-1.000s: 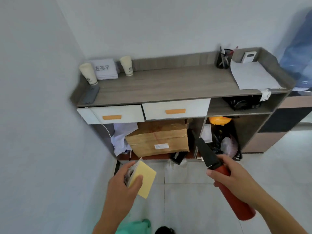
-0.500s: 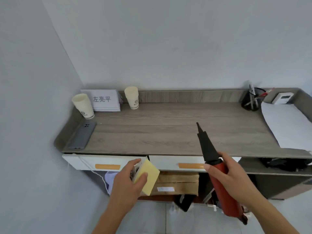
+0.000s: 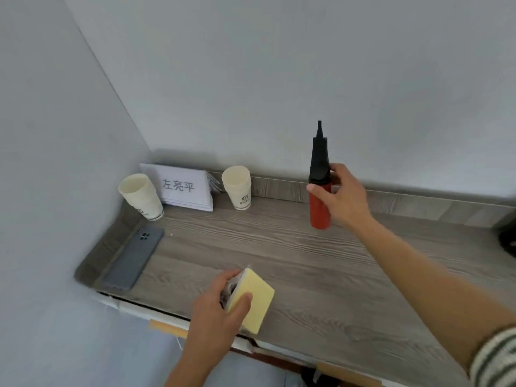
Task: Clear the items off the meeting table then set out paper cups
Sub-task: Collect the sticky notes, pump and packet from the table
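Head view, looking down on a grey wood-grain counter (image 3: 279,263) set in a white corner. At centre right of the frame the right hand (image 3: 339,198) holds a red pump (image 3: 318,210) with a black nozzle upright, thumb and fingers curled round it where the red body meets the black. Its base sits at the counter near the back rail, though contact cannot be told. At lower centre the left hand (image 3: 217,308) grips a yellow pad (image 3: 255,300) tilted over the counter's front edge. The thumb presses on its yellow face, the fingers wrap behind, and something grey and crumpled is caught between pad and palm. The paper cups stand at the counter's upper left: one cup stack (image 3: 141,196) in the corner, a second cup stack (image 3: 237,188) upright by the back rail. Between them a white name card (image 3: 184,187) with printed characters leans on the rail. A grey phone (image 3: 134,258) lies face down along the left edge, just in front of the corner stack. A striped sleeve (image 3: 497,358) shows at lower right.
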{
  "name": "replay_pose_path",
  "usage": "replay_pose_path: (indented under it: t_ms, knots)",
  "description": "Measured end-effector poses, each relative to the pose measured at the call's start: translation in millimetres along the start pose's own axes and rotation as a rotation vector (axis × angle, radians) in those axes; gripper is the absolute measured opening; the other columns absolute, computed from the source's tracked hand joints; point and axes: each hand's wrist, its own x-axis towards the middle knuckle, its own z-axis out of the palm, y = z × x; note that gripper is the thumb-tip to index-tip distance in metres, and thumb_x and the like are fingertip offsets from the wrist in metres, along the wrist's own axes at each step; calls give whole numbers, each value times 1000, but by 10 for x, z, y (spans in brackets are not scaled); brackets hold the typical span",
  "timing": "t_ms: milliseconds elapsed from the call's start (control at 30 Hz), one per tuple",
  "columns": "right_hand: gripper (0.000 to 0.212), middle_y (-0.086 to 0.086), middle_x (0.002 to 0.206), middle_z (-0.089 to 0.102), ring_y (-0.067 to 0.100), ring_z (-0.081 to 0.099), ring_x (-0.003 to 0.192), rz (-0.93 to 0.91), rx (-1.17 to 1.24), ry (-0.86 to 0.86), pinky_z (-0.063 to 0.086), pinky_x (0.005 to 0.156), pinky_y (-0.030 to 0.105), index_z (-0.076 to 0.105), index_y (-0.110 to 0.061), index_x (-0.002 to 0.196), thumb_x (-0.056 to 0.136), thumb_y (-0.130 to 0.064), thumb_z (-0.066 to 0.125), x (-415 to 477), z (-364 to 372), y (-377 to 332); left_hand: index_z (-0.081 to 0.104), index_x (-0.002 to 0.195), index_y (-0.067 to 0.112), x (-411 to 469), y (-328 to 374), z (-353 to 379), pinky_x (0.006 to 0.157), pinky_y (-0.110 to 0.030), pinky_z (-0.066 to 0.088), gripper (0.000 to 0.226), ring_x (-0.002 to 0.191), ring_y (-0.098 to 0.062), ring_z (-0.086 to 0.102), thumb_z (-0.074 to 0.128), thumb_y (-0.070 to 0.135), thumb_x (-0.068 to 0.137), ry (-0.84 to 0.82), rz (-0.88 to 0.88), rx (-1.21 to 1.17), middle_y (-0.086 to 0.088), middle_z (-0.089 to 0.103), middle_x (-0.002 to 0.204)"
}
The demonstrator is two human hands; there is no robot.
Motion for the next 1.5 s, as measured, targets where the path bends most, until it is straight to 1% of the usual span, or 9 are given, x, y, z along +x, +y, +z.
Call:
replay_pose_path:
  t_ms: [400, 533, 633, 867, 1000, 1133, 1233, 1333, 1500]
  knots:
    - [63, -6, 114, 64, 15, 62, 94, -43, -45, -21, 46, 81, 28, 44, -27, 130, 78, -39, 76, 384, 478, 662, 60, 101, 46, 664, -60, 77, 67, -6, 47, 36, 87, 10, 63, 74, 19, 81, -6, -79, -48, 28, 70, 93]
    - [72, 0, 131, 60, 21, 57, 116, -8, -221, -115, 48, 90, 36, 38, -30, 138, 78, -43, 74, 397, 457, 569, 63, 106, 31, 1048, 81, 183, 79, -28, 57, 33, 96, -10, 67, 73, 11, 82, -113, -63, -132, 5, 71, 104]
    - [78, -4, 135, 54, 12, 52, 121, 28, -256, -81, 46, 94, 34, 35, -29, 143, 78, -44, 74, 275, 323, 449, 64, 108, 23, 1260, 192, 265, 62, -36, 61, 30, 86, -8, 69, 72, 10, 83, -172, -101, -247, -1, 69, 105]
    - [48, -7, 86, 77, 4, 71, 77, 521, 267, -380, 49, 56, 18, 67, -19, 112, 74, -48, 70, -479, 43, 275, 66, 99, 24, 1546, 469, 666, 60, -31, 60, 10, 76, -6, 70, 63, 19, 90, -317, -126, -424, -4, 72, 92]
    - [20, 0, 76, 76, 8, 69, 65, 705, 414, -117, 45, 51, 20, 71, -8, 98, 80, -14, 76, -602, -137, 505, 66, 108, 25, 1567, 582, 1051, 86, -59, 54, 17, 105, -29, 65, 60, 24, 91, -443, -247, -561, -11, 66, 111]
    - [11, 3, 70, 73, 9, 65, 56, 781, 457, 147, 44, 51, 25, 67, -5, 92, 84, -11, 71, -635, -614, 830, 53, 125, 27, 1650, 667, 1451, 93, -20, 48, 34, 105, -4, 57, 52, 11, 94, -225, 295, -125, 3, 59, 119]
    - [8, 1, 65, 70, 8, 62, 51, 813, 401, 152, 43, 49, 25, 64, -8, 92, 86, -12, 69, -692, -941, 1041, 46, 136, 18, 1785, 686, 1790, 93, -30, 43, 44, 108, -16, 51, 48, 12, 93, -180, 693, 399, -3, 53, 123]
    - [9, 5, 67, 65, 9, 56, 48, 794, 297, 97, 38, 41, 22, 64, -5, 97, 90, -11, 64, -663, -1130, 1194, 26, 147, 23, 1837, 593, 2011, 110, -43, 29, 58, 133, -27, 34, 38, 44, 95, -349, 692, 850, -8, 37, 146]
    - [33, 8, 86, 66, 7, 61, 62, 661, 87, -59, 51, 52, 19, 59, -1, 124, 93, -14, 61, -294, -1145, 1278, 37, 144, 19, 1644, 317, 1966, 116, -50, 24, 67, 142, -30, 27, 36, 60, 90, -300, 732, 814, -12, 34, 153]
